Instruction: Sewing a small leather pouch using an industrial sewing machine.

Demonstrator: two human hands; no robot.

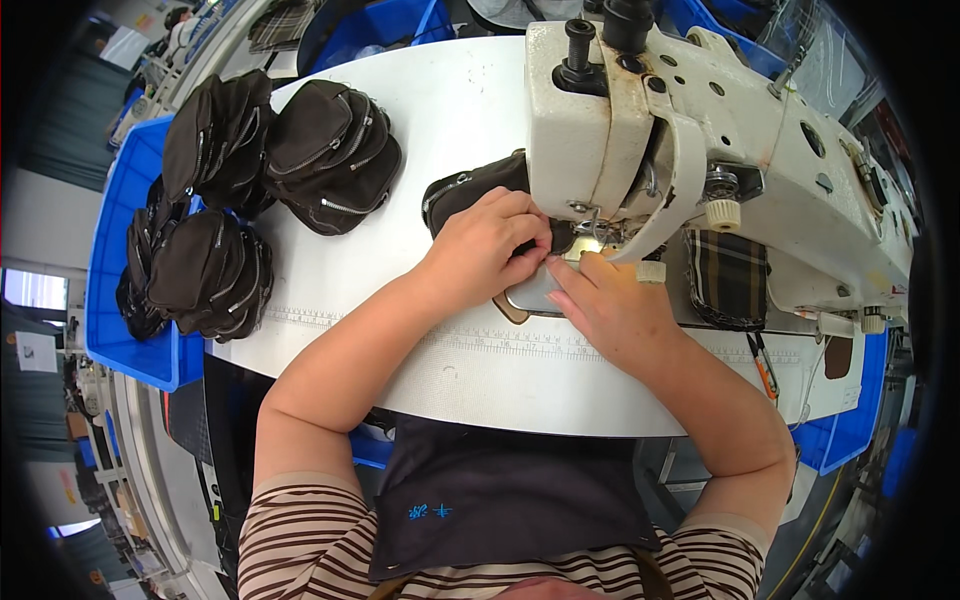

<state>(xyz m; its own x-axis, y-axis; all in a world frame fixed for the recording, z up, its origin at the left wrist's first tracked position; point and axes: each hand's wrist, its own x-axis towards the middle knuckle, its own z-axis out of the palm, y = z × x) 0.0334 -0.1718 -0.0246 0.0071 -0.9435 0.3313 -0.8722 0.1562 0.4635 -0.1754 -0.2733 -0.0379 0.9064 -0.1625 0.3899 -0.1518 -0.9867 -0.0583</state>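
Black fabric pouch (470,190) on white sewing table (450,120), pushed under head of cream industrial sewing machine (680,110), far end hidden behind machine. Left hand (490,245) curled over near end of pouch, fingers bent and pinching black fabric right at needle area. Right hand (610,305) just beside it, palm down, fingers stretched forward and pressed flat on metal needle plate (530,295), fingertips touching edge of fabric; not closed around anything. Both hands nearly touching each other below presser foot, lit by small lamp at needle.

Finished black zippered pouches (330,155) stacked at far left of table, well apart from hands. More black pouches (205,270) heaped in blue plastic bin (125,340) off table's left edge. Plaid fabric piece (728,278) lying right of machine arm, near right hand but apart from it. Orange-handled snips (765,375) further right on table. Printed ruler strip (480,340) running along table beneath both forearms. Dark apron (500,490) over striped shirt (300,540) at lower edge.
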